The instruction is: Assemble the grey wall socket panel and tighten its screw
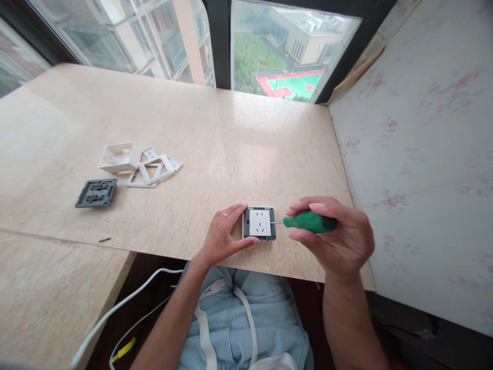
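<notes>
A wall socket module (260, 223), white face in a grey frame, lies near the front edge of the beige stone table (215, 133). My left hand (224, 234) grips its left side between thumb and fingers. My right hand (335, 237) is closed round a green-handled screwdriver (308, 222). The thin metal tip of the tool touches the socket's right edge.
At the left of the table lie a white mounting box (118, 156), several white cover frames (154, 169) and a grey switch module (96, 192). A small dark screw (104, 239) lies near the front edge. A floral-papered wall (419, 154) bounds the right side. White cables (127, 303) hang below.
</notes>
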The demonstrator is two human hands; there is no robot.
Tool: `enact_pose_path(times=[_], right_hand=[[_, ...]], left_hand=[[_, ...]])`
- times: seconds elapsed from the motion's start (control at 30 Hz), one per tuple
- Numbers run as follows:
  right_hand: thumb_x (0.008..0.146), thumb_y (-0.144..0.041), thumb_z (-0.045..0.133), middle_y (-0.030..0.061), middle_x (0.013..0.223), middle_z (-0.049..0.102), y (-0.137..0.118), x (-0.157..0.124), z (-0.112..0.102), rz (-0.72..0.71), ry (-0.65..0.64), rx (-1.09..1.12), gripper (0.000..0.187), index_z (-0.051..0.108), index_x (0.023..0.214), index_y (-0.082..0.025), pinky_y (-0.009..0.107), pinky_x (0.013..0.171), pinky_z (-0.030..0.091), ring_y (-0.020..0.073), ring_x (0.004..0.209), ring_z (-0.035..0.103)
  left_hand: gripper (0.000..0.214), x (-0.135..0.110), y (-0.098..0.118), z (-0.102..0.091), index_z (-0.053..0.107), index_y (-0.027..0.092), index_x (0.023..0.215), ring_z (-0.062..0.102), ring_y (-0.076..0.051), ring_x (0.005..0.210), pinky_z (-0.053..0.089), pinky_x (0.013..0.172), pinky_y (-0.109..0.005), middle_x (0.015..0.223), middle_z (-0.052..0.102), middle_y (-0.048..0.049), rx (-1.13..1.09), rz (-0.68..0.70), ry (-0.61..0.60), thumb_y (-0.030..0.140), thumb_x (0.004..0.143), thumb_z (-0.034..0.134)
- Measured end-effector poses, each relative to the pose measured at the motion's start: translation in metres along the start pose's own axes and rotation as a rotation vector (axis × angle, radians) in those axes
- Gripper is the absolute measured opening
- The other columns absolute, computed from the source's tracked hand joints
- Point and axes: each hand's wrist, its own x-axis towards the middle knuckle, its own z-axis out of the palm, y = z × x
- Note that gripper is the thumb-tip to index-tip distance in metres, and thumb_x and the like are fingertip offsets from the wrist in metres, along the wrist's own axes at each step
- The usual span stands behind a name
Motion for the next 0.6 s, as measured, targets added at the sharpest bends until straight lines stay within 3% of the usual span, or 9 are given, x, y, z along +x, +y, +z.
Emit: enact_pose_path(times=[0.13, 0.23, 0.33, 0.43, 0.6], right_hand=[[0.078, -0.01, 0.083, 0.0049, 0.116, 0.074, 0.005, -0.003, -0.001, -0.102, 0.031, -0.217, 0.069, 0.058, 0.139, -0.032, 0.04, 0.075, 0.066, 0.0203, 0.087, 0.074], [0.083, -0.016, 0.08, 0.0061, 0.121, 0.072, 0.004, -0.003, -0.001, -0.135, 0.017, -0.308, 0.064, 0.059, 0.14, -0.034, 0.039, 0.071, 0.066, 0.021, 0.088, 0.074], [0.097, -0.025, 0.061, 0.0075, 0.13, 0.068, -0.006, -0.002, -0.002, -0.053, -0.026, -0.237, 0.045, 0.059, 0.141, -0.034, 0.045, 0.077, 0.065, 0.0248, 0.1, 0.072], [0.102, -0.024, 0.044, 0.0075, 0.141, 0.063, -0.02, -0.002, -0.002, 0.089, -0.074, -0.137, 0.043, 0.057, 0.142, -0.032, 0.054, 0.091, 0.061, 0.0294, 0.119, 0.066], [0.099, -0.017, 0.052, 0.0059, 0.147, 0.059, -0.03, -0.006, -0.003, 0.179, -0.068, -0.087, 0.045, 0.059, 0.14, -0.034, 0.058, 0.103, 0.054, 0.0294, 0.127, 0.062]], left_hand=[[0.083, 0.0, 0.001, 0.0, 0.046, 0.025, 0.147, 0.055, -0.033, 0.134, 0.04, 0.111, -0.049, 0.147, 0.057, -0.0139, -0.001, -0.01, -0.003, 0.06, 0.079, 0.077], [0.082, 0.001, 0.002, -0.001, 0.046, 0.025, 0.147, 0.054, -0.033, 0.134, 0.04, 0.111, -0.05, 0.147, 0.057, -0.0142, -0.01, -0.016, -0.011, 0.059, 0.079, 0.077], [0.081, 0.001, 0.002, -0.001, 0.047, 0.025, 0.146, 0.054, -0.033, 0.134, 0.04, 0.112, -0.051, 0.147, 0.057, -0.0143, -0.018, -0.017, -0.006, 0.06, 0.079, 0.077], [0.081, 0.001, 0.001, 0.0, 0.048, 0.024, 0.145, 0.054, -0.033, 0.134, 0.04, 0.111, -0.05, 0.147, 0.057, -0.0145, -0.025, -0.008, 0.004, 0.061, 0.079, 0.076], [0.081, 0.001, 0.001, 0.001, 0.047, 0.023, 0.145, 0.053, -0.032, 0.135, 0.04, 0.111, -0.05, 0.148, 0.056, -0.0146, -0.024, -0.003, 0.001, 0.061, 0.079, 0.076]])
